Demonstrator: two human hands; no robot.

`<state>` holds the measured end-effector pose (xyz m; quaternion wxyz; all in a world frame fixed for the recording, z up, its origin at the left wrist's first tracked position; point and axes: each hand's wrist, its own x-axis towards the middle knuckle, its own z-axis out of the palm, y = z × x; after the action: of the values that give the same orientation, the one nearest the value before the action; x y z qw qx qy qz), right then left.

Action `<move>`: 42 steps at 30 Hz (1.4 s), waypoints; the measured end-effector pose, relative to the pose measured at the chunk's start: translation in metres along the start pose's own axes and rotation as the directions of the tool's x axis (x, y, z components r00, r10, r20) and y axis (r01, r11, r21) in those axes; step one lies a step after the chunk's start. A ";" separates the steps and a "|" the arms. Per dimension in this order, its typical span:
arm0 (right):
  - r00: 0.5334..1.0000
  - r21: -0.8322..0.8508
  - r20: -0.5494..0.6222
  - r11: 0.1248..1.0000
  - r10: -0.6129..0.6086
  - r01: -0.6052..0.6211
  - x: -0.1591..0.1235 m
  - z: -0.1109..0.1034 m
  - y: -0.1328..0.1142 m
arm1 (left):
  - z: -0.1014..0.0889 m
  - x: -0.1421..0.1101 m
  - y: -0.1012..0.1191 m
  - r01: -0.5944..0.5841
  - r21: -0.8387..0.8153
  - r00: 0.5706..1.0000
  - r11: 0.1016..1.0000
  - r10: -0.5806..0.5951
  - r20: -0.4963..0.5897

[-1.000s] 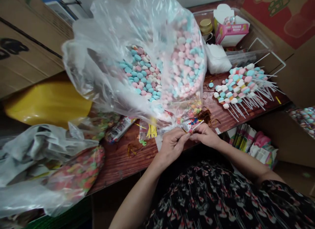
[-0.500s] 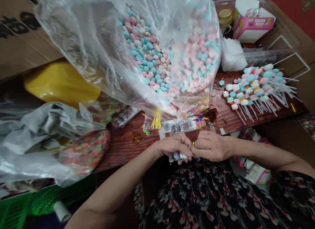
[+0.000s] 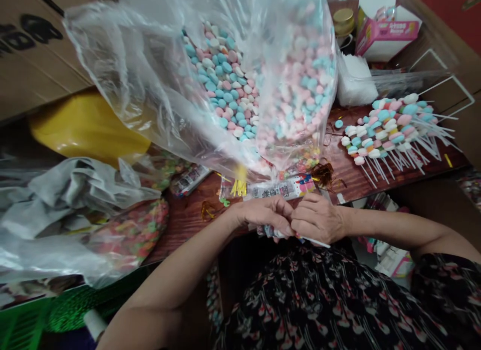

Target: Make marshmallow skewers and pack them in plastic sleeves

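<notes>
Just past the table's near edge, both my hands meet over a wrapped candy stick (image 3: pixel 276 233). My left hand (image 3: pixel 267 215) is closed around its clear-wrapped candy end, with pale pieces showing below the fingers. Fingers curled, my right hand (image 3: pixel 317 218) grips the gathered end of the wrapper, where a bit of orange shows. A white stick (image 3: pixel 317 242) juts out to the right beneath it. The fingertips of both hands are partly hidden. Directly beyond them lie a flat printed wrapper (image 3: pixel 276 189) and a bunch of yellow twist ties (image 3: pixel 239 188).
A large clear bag (image 3: pixel 124 84) of pink, blue and white candies (image 3: pixel 229 97) fills the table's back. Finished-looking candy skewers (image 3: pixel 391 127) are piled at right, near a plastic bin (image 3: pixel 447 44). A bag of gummy candies (image 3: pixel 131 229) hangs over the left edge.
The white stick now shows below my right hand, and the yellow tie seen between my fingers is out of sight. My right hand has turned slightly and shifted a little upward.
</notes>
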<state>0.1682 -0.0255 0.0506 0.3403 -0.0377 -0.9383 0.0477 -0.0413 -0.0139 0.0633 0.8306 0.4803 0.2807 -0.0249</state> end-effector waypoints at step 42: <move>0.851 0.427 0.307 0.737 0.426 -0.524 0.001 0.071 -0.037 | 0.115 -0.149 -0.172 0.703 0.360 0.341 0.613 0.153 -0.927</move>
<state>0.1208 -0.0663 0.0013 0.2242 -0.1835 -0.8802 0.3758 -0.1694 -0.2341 0.0457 0.2489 0.6328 0.7327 -0.0283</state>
